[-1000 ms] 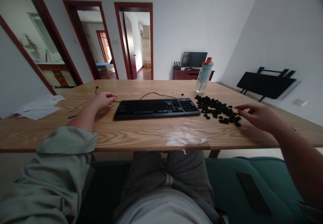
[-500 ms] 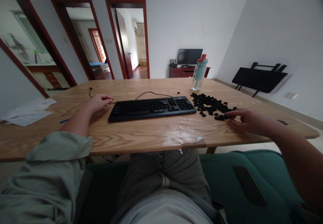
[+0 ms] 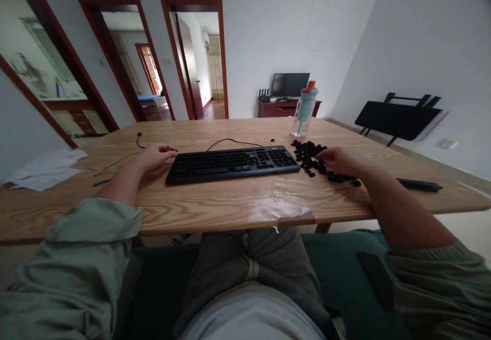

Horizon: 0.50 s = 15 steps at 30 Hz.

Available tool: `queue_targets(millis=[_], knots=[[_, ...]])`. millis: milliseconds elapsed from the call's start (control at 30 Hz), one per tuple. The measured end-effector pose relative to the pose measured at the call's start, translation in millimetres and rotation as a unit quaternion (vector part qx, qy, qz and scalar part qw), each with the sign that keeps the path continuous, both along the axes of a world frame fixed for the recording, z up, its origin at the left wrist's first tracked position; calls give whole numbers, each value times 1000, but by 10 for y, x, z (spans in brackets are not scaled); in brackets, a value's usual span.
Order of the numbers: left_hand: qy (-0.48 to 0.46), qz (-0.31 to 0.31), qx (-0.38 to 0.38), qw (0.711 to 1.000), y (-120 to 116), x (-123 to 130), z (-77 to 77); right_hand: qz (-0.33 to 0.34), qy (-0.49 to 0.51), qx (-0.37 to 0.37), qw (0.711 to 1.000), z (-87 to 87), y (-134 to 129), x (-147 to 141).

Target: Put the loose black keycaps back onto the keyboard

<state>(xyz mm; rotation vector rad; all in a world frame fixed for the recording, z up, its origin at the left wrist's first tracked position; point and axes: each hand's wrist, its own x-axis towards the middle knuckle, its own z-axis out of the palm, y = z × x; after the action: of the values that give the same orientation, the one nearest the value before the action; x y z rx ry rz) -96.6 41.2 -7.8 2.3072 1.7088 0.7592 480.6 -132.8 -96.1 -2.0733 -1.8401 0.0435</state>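
My right hand (image 3: 339, 160) is at the loose black keys (image 3: 304, 151), which lie just right of the keyboard (image 3: 230, 167) on the desk (image 3: 215, 204). Fingertips close; can't tell if one's pinched. Left hand (image 3: 154, 156) beside the keyboard's left end, fingers bent, grip unclear. I'd pinch lightly by the sides, singly, wrist clear of nearer keys.

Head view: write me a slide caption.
Right hand at a pile of small black pieces, left hand beside a black keyboard, at a wooden table.
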Motion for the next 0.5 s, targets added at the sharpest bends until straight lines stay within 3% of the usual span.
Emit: queue_targets(millis=[133, 267, 500], knots=[[-2, 34, 23, 999, 87, -75, -9, -56, 1, 51, 997, 90, 5, 123], [-9, 42, 45, 998, 186, -75, -48, -86, 31, -11, 996, 282, 152, 232], [-22, 24, 94, 995, 61, 457, -49, -19, 12, -60, 998, 428, 674, 30]])
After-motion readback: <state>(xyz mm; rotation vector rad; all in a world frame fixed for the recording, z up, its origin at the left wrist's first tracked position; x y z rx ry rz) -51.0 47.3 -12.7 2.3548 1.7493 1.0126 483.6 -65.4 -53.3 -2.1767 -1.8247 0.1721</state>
